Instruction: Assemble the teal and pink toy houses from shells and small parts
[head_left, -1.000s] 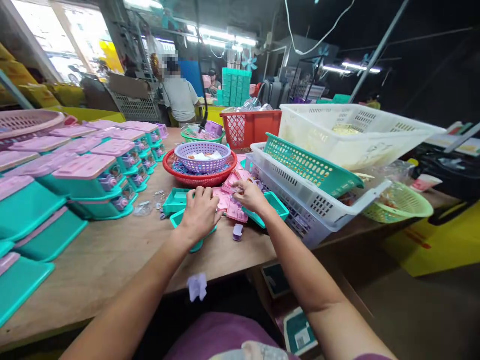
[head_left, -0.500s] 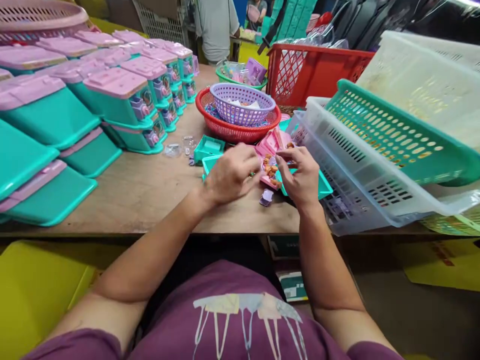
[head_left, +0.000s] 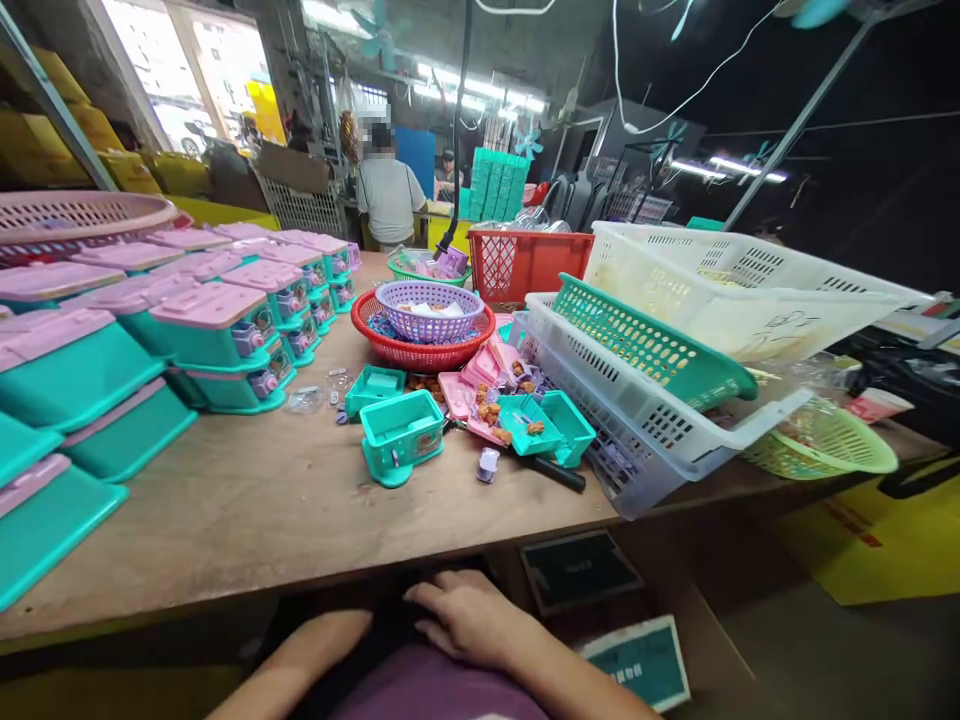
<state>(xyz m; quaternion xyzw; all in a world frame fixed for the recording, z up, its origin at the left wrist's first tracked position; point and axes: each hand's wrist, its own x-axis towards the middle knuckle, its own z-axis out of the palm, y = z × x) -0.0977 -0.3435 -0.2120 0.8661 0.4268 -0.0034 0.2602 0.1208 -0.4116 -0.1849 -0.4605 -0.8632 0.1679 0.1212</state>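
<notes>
My right hand (head_left: 466, 618) lies below the table edge on my purple shirt (head_left: 442, 690), fingers stretched flat and pointing left, holding nothing I can see. My left forearm (head_left: 300, 660) comes in from the lower left; its hand is hidden in the dark under the table. On the wooden table (head_left: 247, 510) above stand a small teal box (head_left: 401, 435), a teal tray (head_left: 547, 420) with orange-brown bits in it, pink trays (head_left: 469, 395), a small lilac piece (head_left: 487, 463) and a black tool (head_left: 555, 472).
Stacks of teal boxes with pink lids (head_left: 217, 330) fill the left. A lilac basket (head_left: 429, 310) sits in a red basket (head_left: 420, 352). White baskets (head_left: 675, 400) and a green one (head_left: 645, 345) are piled on the right. A person (head_left: 388, 195) stands at the back.
Both hands have left the trays on the table and dropped to my lap under the edge. The camera has tilted up, so the room behind shows again.
</notes>
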